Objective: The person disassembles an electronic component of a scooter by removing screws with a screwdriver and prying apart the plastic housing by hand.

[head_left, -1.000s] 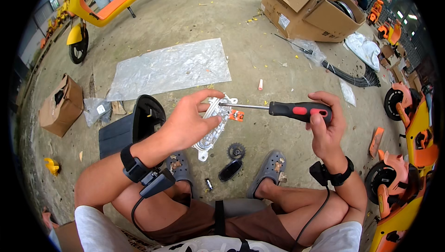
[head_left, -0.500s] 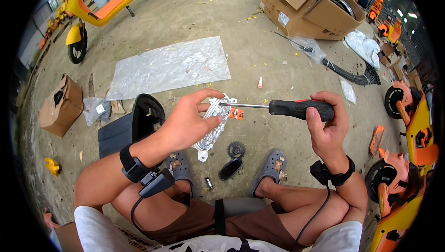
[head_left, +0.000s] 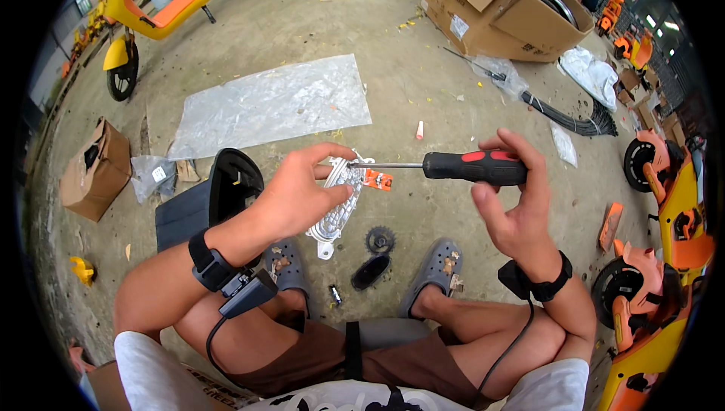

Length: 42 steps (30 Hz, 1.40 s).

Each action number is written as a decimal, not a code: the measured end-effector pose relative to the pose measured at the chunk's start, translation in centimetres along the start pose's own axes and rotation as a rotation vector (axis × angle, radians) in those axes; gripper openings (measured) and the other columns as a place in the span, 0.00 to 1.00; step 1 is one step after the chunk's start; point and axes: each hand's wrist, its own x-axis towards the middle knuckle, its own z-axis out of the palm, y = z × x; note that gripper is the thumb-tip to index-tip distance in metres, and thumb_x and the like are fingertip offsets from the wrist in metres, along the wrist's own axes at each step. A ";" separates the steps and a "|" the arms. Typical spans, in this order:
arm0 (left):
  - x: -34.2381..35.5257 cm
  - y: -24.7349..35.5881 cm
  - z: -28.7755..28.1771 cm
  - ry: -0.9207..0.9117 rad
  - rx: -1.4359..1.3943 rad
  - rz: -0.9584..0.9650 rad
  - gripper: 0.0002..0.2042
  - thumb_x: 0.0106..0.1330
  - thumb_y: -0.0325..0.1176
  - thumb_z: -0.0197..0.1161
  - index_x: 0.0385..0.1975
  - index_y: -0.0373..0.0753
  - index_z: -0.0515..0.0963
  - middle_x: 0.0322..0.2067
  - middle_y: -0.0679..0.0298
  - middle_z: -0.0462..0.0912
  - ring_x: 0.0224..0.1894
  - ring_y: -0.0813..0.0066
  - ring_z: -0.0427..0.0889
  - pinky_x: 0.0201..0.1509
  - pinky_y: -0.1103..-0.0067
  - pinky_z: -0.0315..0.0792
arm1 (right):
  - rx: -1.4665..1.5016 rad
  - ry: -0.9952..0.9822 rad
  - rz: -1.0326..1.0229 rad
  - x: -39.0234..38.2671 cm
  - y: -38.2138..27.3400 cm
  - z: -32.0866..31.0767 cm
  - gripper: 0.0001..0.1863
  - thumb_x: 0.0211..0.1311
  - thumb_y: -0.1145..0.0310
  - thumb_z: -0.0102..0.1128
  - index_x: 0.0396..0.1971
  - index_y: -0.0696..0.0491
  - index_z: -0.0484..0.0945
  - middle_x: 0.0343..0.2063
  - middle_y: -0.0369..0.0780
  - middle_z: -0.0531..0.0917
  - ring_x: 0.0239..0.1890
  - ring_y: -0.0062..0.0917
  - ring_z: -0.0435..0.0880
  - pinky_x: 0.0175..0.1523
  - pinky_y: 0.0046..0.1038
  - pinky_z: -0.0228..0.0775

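Note:
My left hand [head_left: 297, 190] grips a silver ribbed metal housing [head_left: 332, 218], roughly oval with mounting tabs, tilted above the floor. A screwdriver [head_left: 461, 166] with a black and red handle lies nearly level, its shaft reaching the housing's upper end beside my left fingertips. The exact contact of the tip is too small to make out. At the handle's end, my right hand [head_left: 525, 211] holds the screwdriver loosely, with the thumb lifted off below it. A small orange piece [head_left: 377, 180] shows beside the housing; I cannot tell whether it is attached.
Between my feet lie a dark gear [head_left: 380, 240], a black oval part [head_left: 370, 271] and a small cylinder [head_left: 335, 295]. A black shell [head_left: 236, 184] stands left. Beyond are a plastic sheet [head_left: 272, 101], cardboard boxes [head_left: 483, 22] and black cables [head_left: 563, 118]. Yellow scooters [head_left: 683, 214] stand right.
My right thumb has come off the screwdriver handle and the fingers have loosened. The handle has turned, showing more red. The screwdriver and housing have shifted slightly left in view.

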 end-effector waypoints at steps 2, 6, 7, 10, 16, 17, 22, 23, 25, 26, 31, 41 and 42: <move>0.0 0.1 0.1 -0.004 0.019 -0.011 0.21 0.61 0.20 0.63 0.55 0.34 0.73 0.33 0.62 0.85 0.31 0.87 0.77 0.29 0.85 0.70 | 0.103 0.005 -0.056 0.2 -0.1 0.3 0.27 0.54 0.75 0.70 0.54 0.58 0.72 0.40 0.42 0.83 0.32 0.16 0.80 0.31 0.17 0.69; 0.3 -1.2 0.1 0.007 -0.016 0.009 0.21 0.60 0.19 0.63 0.55 0.33 0.73 0.33 0.62 0.85 0.31 0.87 0.78 0.29 0.85 0.70 | -0.004 -0.108 -0.086 0.1 -0.4 -0.2 0.27 0.56 0.74 0.66 0.57 0.59 0.70 0.39 0.43 0.84 0.33 0.19 0.82 0.33 0.19 0.71; 0.3 -1.0 0.1 -0.001 -0.009 0.000 0.21 0.60 0.19 0.63 0.55 0.33 0.73 0.34 0.62 0.85 0.31 0.86 0.78 0.30 0.85 0.71 | -0.045 -0.157 -0.020 -0.2 -0.5 -0.9 0.27 0.56 0.74 0.65 0.57 0.59 0.69 0.39 0.43 0.84 0.33 0.20 0.82 0.33 0.20 0.71; 0.0 -0.2 0.2 -0.024 0.001 -0.023 0.21 0.60 0.19 0.63 0.55 0.33 0.72 0.34 0.61 0.85 0.32 0.86 0.79 0.31 0.85 0.71 | -0.066 -0.188 0.102 -0.3 -0.2 -1.6 0.27 0.57 0.73 0.64 0.57 0.60 0.69 0.35 0.42 0.85 0.32 0.20 0.83 0.34 0.21 0.72; 0.2 -0.6 0.2 -0.029 0.012 -0.021 0.21 0.60 0.19 0.63 0.55 0.34 0.72 0.34 0.61 0.85 0.32 0.86 0.78 0.31 0.84 0.72 | -0.046 -0.082 0.069 0.0 0.2 -0.6 0.27 0.58 0.68 0.65 0.57 0.58 0.70 0.27 0.40 0.84 0.27 0.19 0.79 0.34 0.21 0.70; 0.1 -0.7 0.1 -0.026 0.000 -0.017 0.21 0.60 0.19 0.63 0.55 0.34 0.72 0.34 0.61 0.85 0.32 0.86 0.78 0.31 0.84 0.72 | -0.047 -0.124 0.164 0.1 -0.4 -0.8 0.27 0.59 0.69 0.63 0.58 0.57 0.69 0.29 0.41 0.83 0.27 0.20 0.78 0.35 0.21 0.70; 0.0 -0.1 0.3 -0.030 0.023 -0.026 0.22 0.60 0.19 0.63 0.56 0.34 0.72 0.33 0.61 0.86 0.31 0.86 0.78 0.31 0.84 0.71 | -0.004 -0.122 0.200 0.1 -0.4 -1.1 0.28 0.59 0.72 0.62 0.60 0.57 0.67 0.27 0.39 0.77 0.30 0.19 0.76 0.36 0.21 0.68; 0.1 -0.1 0.3 -0.026 0.029 -0.018 0.22 0.60 0.19 0.63 0.56 0.34 0.72 0.33 0.61 0.86 0.31 0.86 0.78 0.30 0.84 0.71 | -0.020 -0.087 0.092 0.3 0.1 -0.7 0.28 0.60 0.71 0.63 0.60 0.57 0.67 0.26 0.38 0.76 0.30 0.18 0.76 0.36 0.20 0.68; 0.1 -0.4 0.2 -0.019 0.036 -0.011 0.22 0.60 0.19 0.63 0.56 0.34 0.72 0.33 0.61 0.86 0.31 0.87 0.77 0.30 0.84 0.71 | 0.018 -0.058 0.048 0.3 0.2 -0.4 0.29 0.60 0.70 0.64 0.60 0.57 0.66 0.23 0.36 0.75 0.29 0.17 0.75 0.35 0.20 0.67; 0.1 -0.7 0.2 -0.015 0.037 -0.012 0.22 0.60 0.19 0.63 0.56 0.34 0.72 0.33 0.61 0.85 0.31 0.87 0.77 0.30 0.84 0.71 | 0.072 -0.064 0.113 0.1 0.0 -0.3 0.28 0.60 0.69 0.64 0.60 0.57 0.66 0.23 0.35 0.75 0.29 0.16 0.74 0.35 0.19 0.66; -0.1 -0.1 0.1 -0.024 0.063 0.013 0.22 0.60 0.19 0.63 0.56 0.34 0.72 0.33 0.61 0.85 0.31 0.87 0.77 0.31 0.85 0.71 | 0.175 -0.067 0.273 -0.5 0.1 -0.8 0.23 0.63 0.69 0.63 0.55 0.58 0.68 0.26 0.36 0.78 0.28 0.15 0.73 0.34 0.19 0.64; 0.0 -1.0 -0.4 -0.007 0.060 0.033 0.22 0.58 0.22 0.63 0.55 0.36 0.73 0.32 0.58 0.84 0.29 0.82 0.77 0.31 0.79 0.73 | 0.077 -0.227 -0.017 -0.2 0.4 -1.6 0.14 0.62 0.70 0.63 0.44 0.58 0.73 0.33 0.42 0.82 0.29 0.22 0.78 0.35 0.22 0.69; 0.0 -1.1 -0.4 -0.009 0.079 0.036 0.22 0.58 0.22 0.63 0.55 0.36 0.73 0.32 0.58 0.84 0.29 0.82 0.77 0.31 0.79 0.73 | 0.089 -0.252 -0.032 -0.2 0.5 -1.8 0.14 0.62 0.70 0.63 0.44 0.58 0.73 0.33 0.43 0.82 0.28 0.22 0.78 0.35 0.22 0.69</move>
